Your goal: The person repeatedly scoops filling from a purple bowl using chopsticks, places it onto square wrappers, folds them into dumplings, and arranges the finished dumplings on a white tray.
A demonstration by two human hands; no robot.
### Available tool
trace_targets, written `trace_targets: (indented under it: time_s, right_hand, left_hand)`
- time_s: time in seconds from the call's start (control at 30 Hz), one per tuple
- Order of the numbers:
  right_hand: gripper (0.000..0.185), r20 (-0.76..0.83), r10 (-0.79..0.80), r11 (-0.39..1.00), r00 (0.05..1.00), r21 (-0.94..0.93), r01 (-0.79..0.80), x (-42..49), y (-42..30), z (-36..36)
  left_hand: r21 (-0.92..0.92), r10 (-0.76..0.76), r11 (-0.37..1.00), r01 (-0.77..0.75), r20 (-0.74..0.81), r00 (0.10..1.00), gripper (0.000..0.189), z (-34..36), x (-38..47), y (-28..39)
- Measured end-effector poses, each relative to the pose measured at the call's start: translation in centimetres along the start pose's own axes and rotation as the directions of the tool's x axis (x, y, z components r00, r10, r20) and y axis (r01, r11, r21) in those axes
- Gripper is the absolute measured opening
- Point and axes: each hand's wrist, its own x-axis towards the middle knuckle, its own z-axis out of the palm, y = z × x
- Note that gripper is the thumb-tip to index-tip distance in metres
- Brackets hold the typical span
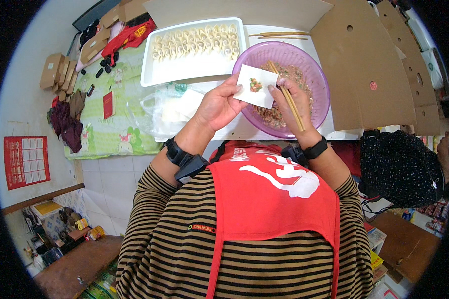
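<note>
A square dough wrapper (247,91) lies across the fingers of my left hand (220,102), its thumb on the left edge. In the wrapper's middle sits a small lump of meat filling (255,85) with green bits. My right hand (295,101) grips a pair of wooden chopsticks (291,101), and its thumb touches the wrapper's right edge. Both hands are above the near left part of a purple plastic basin (323,93), which holds minced filling (303,76). Beyond my left hand, a white tray (191,73) carries rows of folded wontons (196,42).
Left of my forearm, a plastic bag (157,112) lies with a stack of wrappers (189,102). More chopsticks (280,34) rest behind the basin. Cardboard (359,74) stands along the right and back. A red booklet (109,104) lies on the green patterned bedding (131,97).
</note>
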Motion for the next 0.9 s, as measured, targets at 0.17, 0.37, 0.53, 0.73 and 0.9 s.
trace_targets:
  time_s: [0.17,0.37,0.53,0.73,0.9]
  right_hand:
    - [0.013,-0.081,-0.323,0.924,0.943,-0.244,0.295,0.3,-0.3,0.8]
    - [0.023,0.196,-0.671,0.503,0.715,-0.587,0.634,0.1,-1.8,1.1]
    - [0.027,0.264,-0.672,0.452,0.692,-0.594,0.665,-0.3,-2.4,1.5]
    - [0.021,0.284,-0.654,0.448,0.701,-0.602,0.662,-0.5,-2.7,1.8]
    - [0.012,0.144,-0.707,0.535,0.693,-0.532,0.656,-0.5,-2.9,1.5]
  left_hand:
    - [0.094,0.005,0.996,-0.005,-0.002,1.000,0.055,0.1,-0.2,-0.2]
    - [0.120,-0.002,0.993,0.003,-0.007,1.000,0.054,0.3,-0.1,-0.7]
    - [-0.002,-0.025,1.000,0.025,0.043,0.999,0.051,0.2,0.1,-0.7]
    - [-0.068,-0.025,0.997,0.026,0.016,1.000,0.045,0.0,0.2,-0.6]
    - [0.248,0.063,0.968,-0.049,-0.050,0.997,0.045,0.8,0.0,-0.8]
